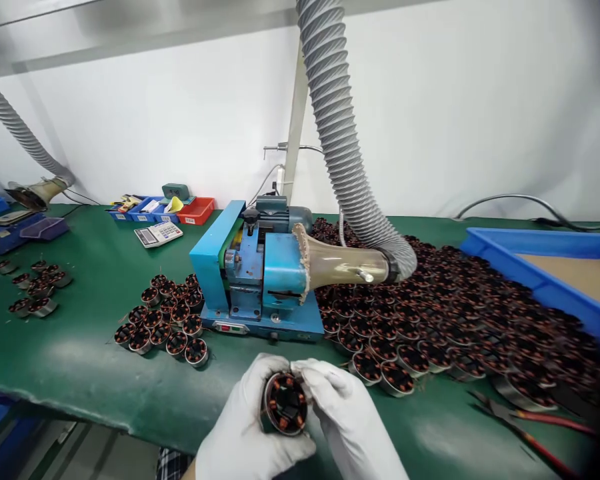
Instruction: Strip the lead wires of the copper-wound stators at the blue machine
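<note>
Both of my hands wear white gloves and meet at the near edge of the green bench. My left hand (247,427) is wrapped round a round motor stator (285,404) with copper windings, its open face turned toward me. My right hand (347,420) pinches the stator's upper right rim with thumb and fingertips. Just beyond the hands stands a small blue bench machine (260,273).
A grey ribbed suction hose (345,153) ends in a funnel at the machine. Several stators (165,320) sit left of it, a big heap (455,313) spreads right. A blue tray (545,267) lies far right, red-handled pliers (530,427) near right, a calculator (158,234) and small bins (195,211) behind.
</note>
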Motion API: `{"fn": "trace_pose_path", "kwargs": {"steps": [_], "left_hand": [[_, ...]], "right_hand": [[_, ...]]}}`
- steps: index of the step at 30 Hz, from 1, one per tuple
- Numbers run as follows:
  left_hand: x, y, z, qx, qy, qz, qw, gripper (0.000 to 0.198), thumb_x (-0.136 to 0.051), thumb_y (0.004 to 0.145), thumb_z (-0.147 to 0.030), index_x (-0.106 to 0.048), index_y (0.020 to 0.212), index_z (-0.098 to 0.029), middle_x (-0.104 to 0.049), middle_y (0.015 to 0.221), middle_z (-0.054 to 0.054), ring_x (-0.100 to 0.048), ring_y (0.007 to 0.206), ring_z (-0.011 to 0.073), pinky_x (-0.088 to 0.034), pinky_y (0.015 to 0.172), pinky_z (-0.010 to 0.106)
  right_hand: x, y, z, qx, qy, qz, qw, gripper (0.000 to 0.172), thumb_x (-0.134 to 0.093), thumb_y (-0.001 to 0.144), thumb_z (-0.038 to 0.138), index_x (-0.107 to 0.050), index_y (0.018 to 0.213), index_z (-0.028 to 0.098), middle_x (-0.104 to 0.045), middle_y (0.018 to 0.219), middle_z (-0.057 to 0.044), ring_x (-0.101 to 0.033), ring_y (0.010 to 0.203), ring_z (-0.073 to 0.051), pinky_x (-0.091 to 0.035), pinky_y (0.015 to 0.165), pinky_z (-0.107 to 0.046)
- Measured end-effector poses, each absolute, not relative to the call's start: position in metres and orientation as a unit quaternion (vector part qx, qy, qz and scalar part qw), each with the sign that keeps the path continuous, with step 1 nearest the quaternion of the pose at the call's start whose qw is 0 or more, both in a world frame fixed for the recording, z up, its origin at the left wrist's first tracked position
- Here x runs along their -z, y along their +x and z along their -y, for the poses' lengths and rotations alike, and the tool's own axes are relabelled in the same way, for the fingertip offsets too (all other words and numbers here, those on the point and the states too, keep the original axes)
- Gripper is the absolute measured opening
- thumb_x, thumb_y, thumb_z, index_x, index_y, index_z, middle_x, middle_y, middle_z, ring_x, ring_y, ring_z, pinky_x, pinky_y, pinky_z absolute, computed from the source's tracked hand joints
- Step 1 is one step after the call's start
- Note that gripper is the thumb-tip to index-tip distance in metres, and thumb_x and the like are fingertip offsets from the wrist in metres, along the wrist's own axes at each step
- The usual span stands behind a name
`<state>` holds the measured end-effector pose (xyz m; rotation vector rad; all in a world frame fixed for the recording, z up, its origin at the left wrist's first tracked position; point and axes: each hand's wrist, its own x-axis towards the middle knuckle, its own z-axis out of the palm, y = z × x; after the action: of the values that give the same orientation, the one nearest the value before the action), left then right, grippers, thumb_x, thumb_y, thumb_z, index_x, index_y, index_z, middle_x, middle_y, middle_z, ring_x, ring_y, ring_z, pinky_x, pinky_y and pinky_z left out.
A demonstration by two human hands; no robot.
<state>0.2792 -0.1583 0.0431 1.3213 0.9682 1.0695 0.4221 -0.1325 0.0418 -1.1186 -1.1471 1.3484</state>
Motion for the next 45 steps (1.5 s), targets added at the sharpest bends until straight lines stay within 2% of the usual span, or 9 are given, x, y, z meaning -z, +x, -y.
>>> {"fn": "trace_pose_path", "kwargs": {"steps": [3,5,8,10,13,16,23,33,45], "left_hand": [[-0.045,0.284,0.159,-0.439,0.645,-0.425,0.459,0.049,-0.064,0.055,-0.003,-0.054,0.098,-0.024,-0.051,0.096,0.001,-0.054,0.085,0.0180,-0.045,0.076,0.026],[-0.041,0.285,0.160,-0.453,0.650,-0.448,0.414,0.049,-0.062,0.053,-0.002,-0.052,0.096,-0.023,-0.050,0.096,0.002,-0.053,0.085,0.0181,-0.044,0.078,0.027],[-0.033,0.285,0.155,-0.475,0.631,-0.450,0.415,0.052,-0.064,0.056,-0.005,-0.052,0.104,-0.023,-0.051,0.101,0.004,-0.053,0.094,0.0208,-0.044,0.084,0.029],[-0.029,0.287,0.148,-0.498,0.625,-0.422,0.428,0.054,-0.065,0.063,-0.011,-0.051,0.114,-0.023,-0.051,0.109,0.006,-0.052,0.104,0.0237,-0.043,0.090,0.032],[-0.022,0.298,0.134,-0.539,0.612,-0.416,0.402,0.043,-0.060,0.075,-0.018,-0.051,0.117,-0.024,-0.053,0.116,0.009,-0.052,0.112,0.0250,-0.042,0.095,0.034],[-0.011,0.310,0.120,-0.553,0.582,-0.461,0.378,0.037,-0.055,0.080,-0.017,-0.049,0.116,-0.024,-0.055,0.119,0.010,-0.053,0.113,0.0243,-0.041,0.098,0.037],[0.002,0.316,0.090,-0.540,0.514,-0.485,0.456,0.047,-0.049,0.078,-0.009,-0.041,0.123,-0.020,-0.053,0.128,0.011,-0.050,0.120,0.0220,-0.038,0.104,0.037],[-0.003,0.317,0.067,-0.554,0.532,-0.492,0.410,0.043,-0.050,0.072,-0.004,-0.048,0.111,-0.020,-0.056,0.113,0.008,-0.055,0.109,0.0198,-0.040,0.099,0.034],[0.004,0.313,0.094,-0.545,0.540,-0.459,0.448,0.044,-0.053,0.075,-0.012,-0.043,0.117,-0.021,-0.055,0.121,0.009,-0.051,0.115,0.0222,-0.038,0.102,0.036]], "right_hand": [[-0.054,0.429,0.119,-0.603,-0.432,0.448,0.499,0.039,-0.072,0.062,0.052,-0.057,0.049,0.018,-0.050,0.045,0.001,-0.043,0.042,-0.012,-0.039,0.042,-0.027],[-0.064,0.442,0.115,-0.580,-0.418,0.417,0.562,0.035,-0.070,0.066,0.049,-0.058,0.054,0.019,-0.048,0.048,0.002,-0.041,0.041,-0.011,-0.036,0.040,-0.026],[-0.065,0.453,0.122,-0.381,-0.480,0.447,0.652,0.023,-0.058,0.081,0.042,-0.065,0.072,0.022,-0.063,0.068,-0.004,-0.058,0.061,-0.019,-0.049,0.056,-0.033],[-0.053,0.448,0.130,-0.265,-0.518,0.559,0.591,0.016,-0.057,0.084,0.034,-0.069,0.087,0.023,-0.070,0.092,-0.009,-0.063,0.087,-0.026,-0.051,0.078,-0.042],[-0.028,0.429,0.133,-0.149,-0.511,0.658,0.533,0.030,-0.068,0.075,0.034,-0.067,0.102,0.022,-0.070,0.106,-0.012,-0.062,0.099,-0.031,-0.048,0.087,-0.048],[-0.017,0.412,0.118,-0.181,-0.549,0.644,0.501,0.031,-0.060,0.080,0.040,-0.067,0.101,0.019,-0.071,0.102,-0.013,-0.066,0.092,-0.030,-0.053,0.081,-0.047],[-0.018,0.404,0.069,-0.321,-0.541,0.595,0.501,0.023,-0.050,0.086,0.032,-0.068,0.094,0.020,-0.070,0.097,-0.009,-0.066,0.090,-0.023,-0.052,0.084,-0.037],[-0.012,0.401,0.055,-0.346,-0.542,0.544,0.539,0.025,-0.053,0.084,0.035,-0.070,0.087,0.018,-0.073,0.092,-0.010,-0.067,0.085,-0.024,-0.052,0.079,-0.037],[0.002,0.402,0.077,-0.303,-0.535,0.562,0.553,0.021,-0.051,0.082,0.031,-0.069,0.087,0.019,-0.070,0.089,-0.009,-0.066,0.082,-0.022,-0.053,0.080,-0.036]]}}
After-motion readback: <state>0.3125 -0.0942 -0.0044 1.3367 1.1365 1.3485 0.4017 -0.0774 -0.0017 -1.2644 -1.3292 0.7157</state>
